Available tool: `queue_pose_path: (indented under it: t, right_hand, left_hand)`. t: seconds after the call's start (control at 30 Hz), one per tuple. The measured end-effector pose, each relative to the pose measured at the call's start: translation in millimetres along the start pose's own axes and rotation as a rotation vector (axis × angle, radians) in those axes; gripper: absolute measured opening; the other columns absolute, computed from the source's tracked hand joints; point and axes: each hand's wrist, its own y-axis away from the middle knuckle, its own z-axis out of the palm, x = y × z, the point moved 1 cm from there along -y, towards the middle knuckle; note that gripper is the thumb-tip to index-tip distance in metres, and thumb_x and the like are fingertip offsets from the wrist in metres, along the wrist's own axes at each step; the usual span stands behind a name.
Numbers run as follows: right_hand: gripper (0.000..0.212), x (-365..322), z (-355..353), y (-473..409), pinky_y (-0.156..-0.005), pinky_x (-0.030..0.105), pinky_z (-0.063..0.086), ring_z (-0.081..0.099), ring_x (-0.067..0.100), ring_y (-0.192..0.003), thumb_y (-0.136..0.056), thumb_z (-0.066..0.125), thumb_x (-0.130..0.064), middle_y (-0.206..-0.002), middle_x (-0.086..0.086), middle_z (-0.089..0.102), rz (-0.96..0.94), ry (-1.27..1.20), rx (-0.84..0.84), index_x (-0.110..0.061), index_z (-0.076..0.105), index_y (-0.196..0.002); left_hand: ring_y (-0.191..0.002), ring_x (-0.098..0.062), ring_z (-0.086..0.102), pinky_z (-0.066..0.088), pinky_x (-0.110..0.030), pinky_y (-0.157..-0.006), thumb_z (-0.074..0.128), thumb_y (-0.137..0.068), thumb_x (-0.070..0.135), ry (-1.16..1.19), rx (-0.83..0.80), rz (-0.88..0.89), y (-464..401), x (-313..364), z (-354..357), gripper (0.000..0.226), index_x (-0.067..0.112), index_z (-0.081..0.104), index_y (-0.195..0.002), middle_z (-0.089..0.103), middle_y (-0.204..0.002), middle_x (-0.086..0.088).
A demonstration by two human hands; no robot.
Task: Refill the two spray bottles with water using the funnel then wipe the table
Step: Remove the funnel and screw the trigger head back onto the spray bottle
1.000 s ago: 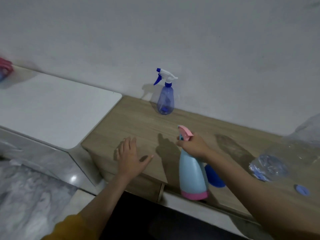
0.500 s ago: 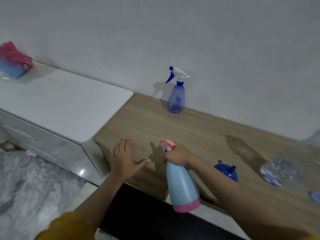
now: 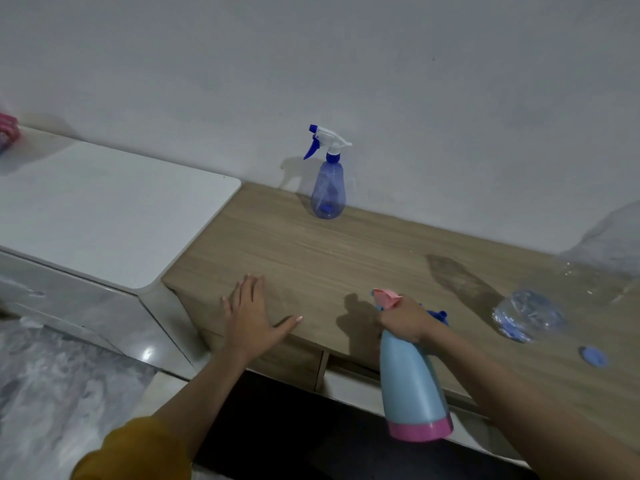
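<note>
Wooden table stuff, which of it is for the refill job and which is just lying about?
For the job:
light blue spray bottle, gripped by right hand
clear blue spray bottle by the wall
blue funnel, mostly hidden
clear water bottle and its blue cap

Lying about:
pink item on the white cabinet

A white cabinet [image 3: 104, 216] with a glossy front stands against the pale wall [image 3: 311, 64], a pink and blue bundle [image 3: 7, 131] lying at its far left corner, above a grey marbled floor [image 3: 52, 393].
</note>
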Motion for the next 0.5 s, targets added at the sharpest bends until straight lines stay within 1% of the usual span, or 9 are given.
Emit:
queue_pose_path:
  t: [0.07, 0.13, 0.2, 0.27, 0.3, 0.33, 0.43, 0.47, 0.5]
  right_hand:
    - [0.030, 0.7, -6.5, 5.3, -0.060, 0.027, 0.043, 0.056, 0.021, -0.071, -0.084, 0.053, -0.013, -0.088, 0.011, 0.059, 0.006, -0.055, 0.045, -0.022, 0.054, -0.113]
    - [0.034, -3.0, -15.8, 6.3, -0.057, 0.025, 0.042, 0.057, 0.015, -0.070, -0.085, 0.060, -0.020, -0.085, 0.003, 0.060, -0.013, -0.096, 0.130, -0.017, 0.054, -0.118]
    - [0.034, -11.8, -25.9, 7.8, -0.062, 0.026, 0.046, 0.059, 0.012, -0.074, -0.085, 0.064, -0.032, -0.089, 0.000, 0.062, -0.093, -0.146, 0.243, -0.022, 0.054, -0.116]
    - [0.036, -22.7, -37.4, 9.1, -0.074, 0.036, 0.055, 0.066, 0.018, -0.078, -0.085, 0.063, -0.043, -0.098, 0.000, 0.064, -0.214, -0.198, 0.341, -0.032, 0.048, -0.115]
    - [0.035, -28.9, -43.7, 11.1, -0.075, 0.041, 0.057, 0.069, 0.022, -0.077, -0.086, 0.062, -0.046, -0.101, 0.001, 0.064, -0.265, -0.223, 0.382, -0.036, 0.045, -0.115]
    - [0.034, -36.0, -50.2, 13.8, -0.072, 0.041, 0.058, 0.071, 0.025, -0.073, -0.087, 0.062, -0.045, -0.103, 0.002, 0.062, -0.310, -0.263, 0.415, -0.037, 0.043, -0.115]
    - [0.035, -55.4, -70.4, 20.4, -0.052, 0.029, 0.056, 0.071, 0.030, -0.063, -0.090, 0.064, -0.030, -0.112, 0.011, 0.052, -0.441, -0.464, 0.473, -0.026, 0.043, -0.119]
    - [0.036, -60.8, -75.8, 21.5, -0.051, 0.032, 0.056, 0.071, 0.032, -0.063, -0.090, 0.064, -0.027, -0.113, 0.012, 0.050, -0.477, -0.493, 0.491, -0.024, 0.044, -0.120]
    - [0.037, -66.8, -80.4, 23.8, -0.055, 0.038, 0.058, 0.071, 0.031, -0.063, -0.090, 0.065, -0.028, -0.112, 0.009, 0.051, -0.512, -0.498, 0.510, -0.024, 0.044, -0.120]
  left_hand:
    - [-0.140, -0.028, 0.024, 0.017, -0.055, -0.111, 0.035, -0.055, 0.088, 0.036, 0.004, 0.030, -1.5, 14.3, -2.0, 0.117, 0.014, 0.025, -0.145, 0.028, -0.151, -0.009]
    - [-0.139, -0.027, 0.025, 0.019, -0.053, -0.111, 0.037, -0.056, 0.088, 0.068, 0.022, 0.083, -2.4, 32.6, -6.0, 0.116, 0.015, 0.025, -0.145, 0.028, -0.151, -0.007]
    - [-0.138, -0.025, 0.027, 0.022, -0.051, -0.112, 0.040, -0.058, 0.085, 0.153, 0.053, 0.138, -1.9, 54.5, -12.9, 0.112, 0.015, 0.027, -0.144, 0.029, -0.150, -0.006]
    - [-0.138, -0.022, 0.027, 0.023, -0.049, -0.113, 0.043, -0.060, 0.083, 0.271, 0.067, 0.192, -0.1, 77.3, -22.0, 0.109, 0.015, 0.028, -0.144, 0.030, -0.150, -0.005]
    - [-0.138, -0.020, 0.028, 0.023, -0.048, -0.113, 0.044, -0.061, 0.082, 0.322, 0.064, 0.224, 1.2, 88.2, -26.4, 0.108, 0.015, 0.028, -0.144, 0.031, -0.149, -0.004]
    - [-0.138, -0.019, 0.029, 0.025, -0.046, -0.113, 0.045, -0.062, 0.081, 0.364, 0.056, 0.264, 2.7, 98.4, -31.0, 0.106, 0.016, 0.028, -0.144, 0.032, -0.149, -0.003]
    - [-0.137, -0.012, 0.029, 0.030, -0.038, -0.111, 0.053, -0.069, 0.074, 0.505, -0.012, 0.371, 8.8, 125.5, -45.8, 0.098, 0.021, 0.024, -0.146, 0.030, -0.150, 0.002]
    - [-0.136, -0.011, 0.030, 0.032, -0.035, -0.110, 0.056, -0.071, 0.071, 0.532, -0.039, 0.391, 10.2, 133.4, -50.6, 0.094, 0.024, 0.023, -0.146, 0.031, -0.150, 0.005]
    - [-0.133, -0.009, 0.034, 0.035, -0.032, -0.106, 0.058, -0.073, 0.067, 0.543, -0.054, 0.409, 11.0, 140.8, -54.9, 0.090, 0.027, 0.023, -0.145, 0.034, -0.147, 0.008]
